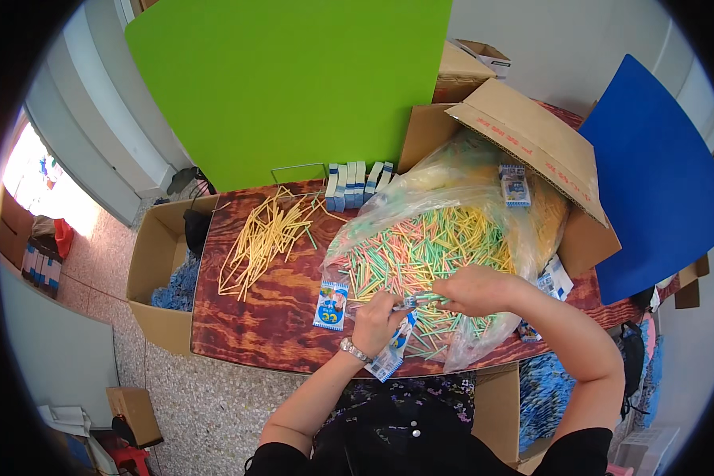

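With our left hand (379, 311) pinching a small blue-and-white packet (395, 349) at the worktop (270, 317) edge and our right hand (472, 289) closed on a few coloured sticks (420, 300) over the open bag (452, 238), a loose grip could scatter them.

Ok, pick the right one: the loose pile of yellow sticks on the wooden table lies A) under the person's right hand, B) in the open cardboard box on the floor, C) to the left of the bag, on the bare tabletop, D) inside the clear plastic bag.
C: the yellow sticks lie spread on the wooden table, left of the clear plastic bag of mixed coloured sticks, away from both hands.
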A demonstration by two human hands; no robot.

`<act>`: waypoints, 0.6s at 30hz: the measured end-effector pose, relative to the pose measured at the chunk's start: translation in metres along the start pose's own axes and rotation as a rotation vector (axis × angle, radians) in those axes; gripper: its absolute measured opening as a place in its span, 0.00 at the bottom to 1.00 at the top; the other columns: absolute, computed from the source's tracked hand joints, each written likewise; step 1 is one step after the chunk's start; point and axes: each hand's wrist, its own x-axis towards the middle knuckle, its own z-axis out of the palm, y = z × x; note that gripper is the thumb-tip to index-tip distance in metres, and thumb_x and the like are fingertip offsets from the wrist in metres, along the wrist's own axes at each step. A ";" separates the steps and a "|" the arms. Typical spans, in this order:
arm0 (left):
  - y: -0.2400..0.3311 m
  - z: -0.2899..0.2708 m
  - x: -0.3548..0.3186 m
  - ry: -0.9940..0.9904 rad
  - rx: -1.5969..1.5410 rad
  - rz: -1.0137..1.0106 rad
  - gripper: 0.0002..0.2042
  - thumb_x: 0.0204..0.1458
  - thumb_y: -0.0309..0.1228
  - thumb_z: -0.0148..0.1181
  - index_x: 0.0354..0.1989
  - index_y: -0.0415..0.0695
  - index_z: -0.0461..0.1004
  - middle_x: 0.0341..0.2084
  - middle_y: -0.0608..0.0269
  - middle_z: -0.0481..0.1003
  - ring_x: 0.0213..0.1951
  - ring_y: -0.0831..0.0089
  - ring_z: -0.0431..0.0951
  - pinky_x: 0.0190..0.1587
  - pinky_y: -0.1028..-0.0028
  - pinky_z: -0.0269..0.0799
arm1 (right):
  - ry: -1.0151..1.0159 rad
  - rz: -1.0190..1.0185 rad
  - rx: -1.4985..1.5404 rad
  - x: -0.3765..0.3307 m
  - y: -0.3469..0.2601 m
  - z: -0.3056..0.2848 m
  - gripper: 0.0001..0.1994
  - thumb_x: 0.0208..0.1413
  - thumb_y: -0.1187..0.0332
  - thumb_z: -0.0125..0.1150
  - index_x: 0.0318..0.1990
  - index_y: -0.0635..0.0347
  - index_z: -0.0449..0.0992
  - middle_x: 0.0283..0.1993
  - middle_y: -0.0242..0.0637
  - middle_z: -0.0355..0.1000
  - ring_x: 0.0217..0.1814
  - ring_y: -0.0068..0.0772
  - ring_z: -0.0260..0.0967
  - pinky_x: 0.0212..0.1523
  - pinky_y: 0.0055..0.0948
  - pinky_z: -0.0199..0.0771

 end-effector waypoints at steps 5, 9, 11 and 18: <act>0.000 -0.002 -0.001 0.040 0.098 0.188 0.12 0.40 0.21 0.67 0.34 0.38 0.74 0.26 0.56 0.73 0.27 0.61 0.76 0.29 0.67 0.71 | -0.144 0.081 -0.177 0.019 -0.008 -0.008 0.10 0.54 0.63 0.59 0.37 0.60 0.76 0.33 0.46 0.77 0.38 0.51 0.76 0.36 0.46 0.75; 0.001 0.001 0.000 0.007 0.197 0.272 0.15 0.39 0.19 0.65 0.38 0.37 0.74 0.29 0.55 0.74 0.30 0.59 0.76 0.32 0.65 0.73 | -0.269 0.196 -0.295 0.029 -0.022 -0.020 0.08 0.51 0.69 0.58 0.35 0.57 0.82 0.39 0.42 0.79 0.42 0.45 0.78 0.38 0.41 0.78; 0.004 0.005 0.001 -0.001 0.203 0.255 0.16 0.42 0.19 0.60 0.43 0.37 0.72 0.31 0.54 0.73 0.36 0.58 0.75 0.38 0.66 0.73 | -0.248 0.211 -0.314 0.032 -0.027 -0.021 0.08 0.51 0.69 0.58 0.35 0.57 0.82 0.39 0.41 0.79 0.43 0.44 0.78 0.38 0.40 0.78; 0.003 0.024 0.015 0.103 0.112 0.271 0.17 0.43 0.24 0.66 0.44 0.37 0.73 0.31 0.56 0.75 0.32 0.61 0.77 0.34 0.67 0.74 | -0.219 0.212 -0.382 0.028 -0.038 -0.045 0.10 0.53 0.69 0.57 0.41 0.56 0.80 0.40 0.41 0.78 0.44 0.43 0.77 0.40 0.40 0.78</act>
